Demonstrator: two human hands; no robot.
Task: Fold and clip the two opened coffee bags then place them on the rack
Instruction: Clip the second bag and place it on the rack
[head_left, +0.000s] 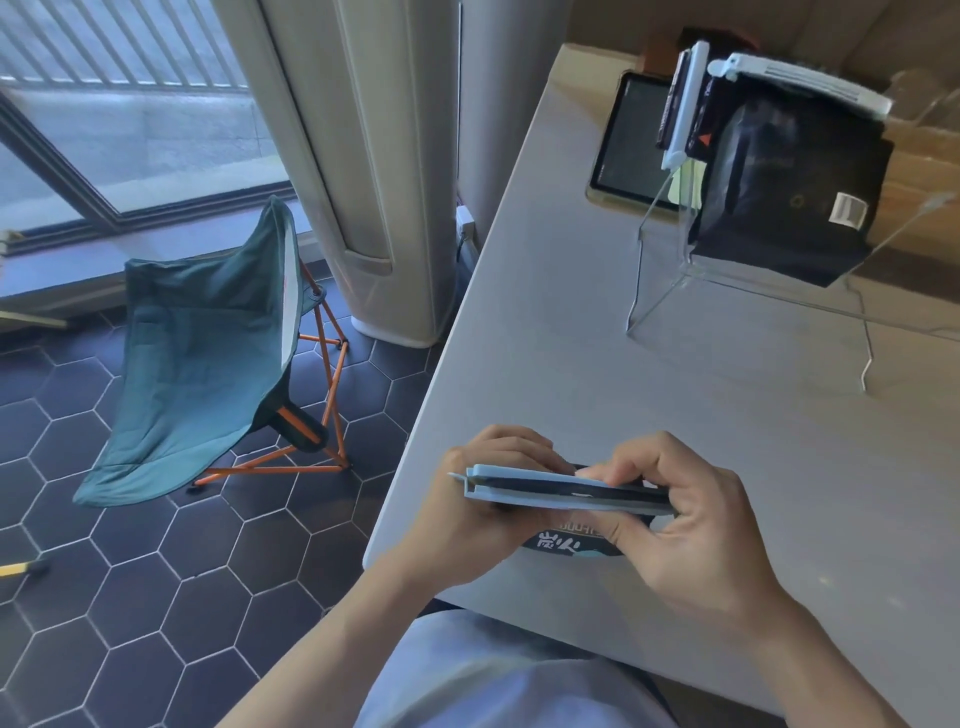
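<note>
At the near left corner of the table (597, 364), both hands work on one dark coffee bag (569, 545), held just above the tabletop. A pale blue clip (566, 491) runs along the bag's folded top, lying roughly level from left to right. The left hand (483, 519) holds the clip's left end, its fingers curled behind the bag and mostly hidden by it. The right hand (691, 525) pinches the clip's right half, thumb on the near side and fingers bent over the far side, clamped on the clip and the fold together. Only a strip of the bag's printed face shows below the clip, between the two palms; the rest is covered.

Toward the far right corner stands a clear acrylic rack (748, 291) on thin wire legs. On it leans the other coffee bag (789, 197), black, with its top closed by a white clip (810, 85). Just left of it on the rack sits a narrower dark packet (670, 104) with its own white clip (685, 104) set upright. A dark tablet (623, 140) lies flat behind the rack near the far edge.

Off the table's left edge, a green folding chair (208, 353) stands on the hexagonal floor tiles (130, 597).
</note>
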